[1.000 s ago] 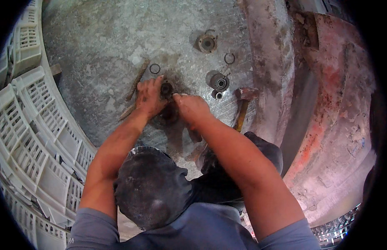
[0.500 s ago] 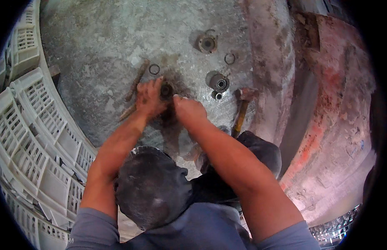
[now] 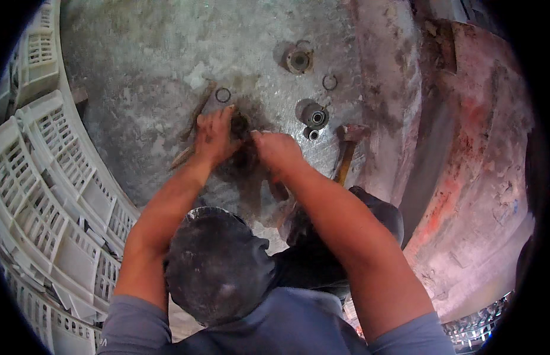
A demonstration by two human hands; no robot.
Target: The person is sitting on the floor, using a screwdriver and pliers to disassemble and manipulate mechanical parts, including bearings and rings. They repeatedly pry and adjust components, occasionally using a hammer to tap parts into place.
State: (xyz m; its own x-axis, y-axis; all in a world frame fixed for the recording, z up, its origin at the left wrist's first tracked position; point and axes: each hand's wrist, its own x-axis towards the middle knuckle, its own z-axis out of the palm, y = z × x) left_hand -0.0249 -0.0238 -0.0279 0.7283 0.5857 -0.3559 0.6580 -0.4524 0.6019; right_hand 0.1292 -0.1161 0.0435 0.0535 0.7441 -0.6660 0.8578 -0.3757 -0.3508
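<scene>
On the grey ground in front of me, a dark, greasy round metal part (image 3: 239,125) with a bore sits between my hands. My left hand (image 3: 213,137) grips its left side, fingers curled on the rim. At the right edge of the part, my right hand (image 3: 278,152) is closed, thumb and forefinger together. A reddish, handle-like end (image 3: 277,187) shows below that palm; the rest of this tool is hidden. Just above my left hand lies a thin metal ring (image 3: 223,95). A wooden stick or handle (image 3: 202,109) lies left of the fingers.
To the right stand a flanged hub (image 3: 299,60), a hub with a bearing (image 3: 315,116), a small bushing (image 3: 313,135) and another ring (image 3: 329,82). A hammer (image 3: 347,155) leans near my right knee. White plastic crates (image 3: 68,171) line the left; a worn reddish block (image 3: 464,142) bounds the right.
My right hand has shifted slightly right and turned, and the reddish handle now shows beneath it. My left hand stays at the part. The whole view has moved a little.
</scene>
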